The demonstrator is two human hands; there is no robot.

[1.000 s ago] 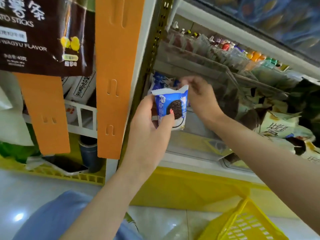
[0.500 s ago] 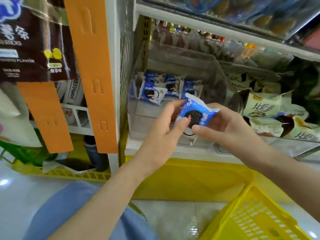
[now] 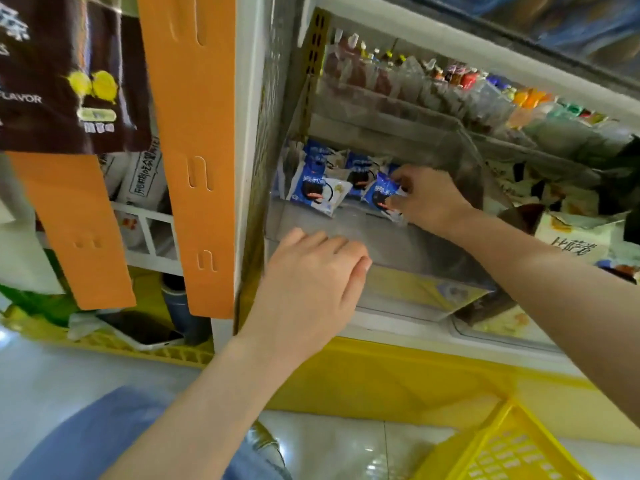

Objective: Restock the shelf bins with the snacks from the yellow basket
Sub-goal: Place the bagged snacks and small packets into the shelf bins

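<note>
Since half a second ago, the small blue-and-white cookie packet (image 3: pixel 379 192) has left the left hand (image 3: pixel 311 289) and gone deeper into the clear plastic shelf bin (image 3: pixel 415 252) — the right hand (image 3: pixel 431 200) pinches it between thumb and fingertips, just beside matching packets (image 3: pixel 313 188) at the back. The left hand hovers empty at the bin's front edge, fingers relaxed and close together. Low on the right — the yellow perforated plastic basket (image 3: pixel 502 452).

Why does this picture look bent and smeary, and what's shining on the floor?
Head view: the wide-angle lens bows the white shelf edge; the brown snack bag is motion-blurred; light glares off the glossy floor; the right hand and its blue packet look sharper.
</note>
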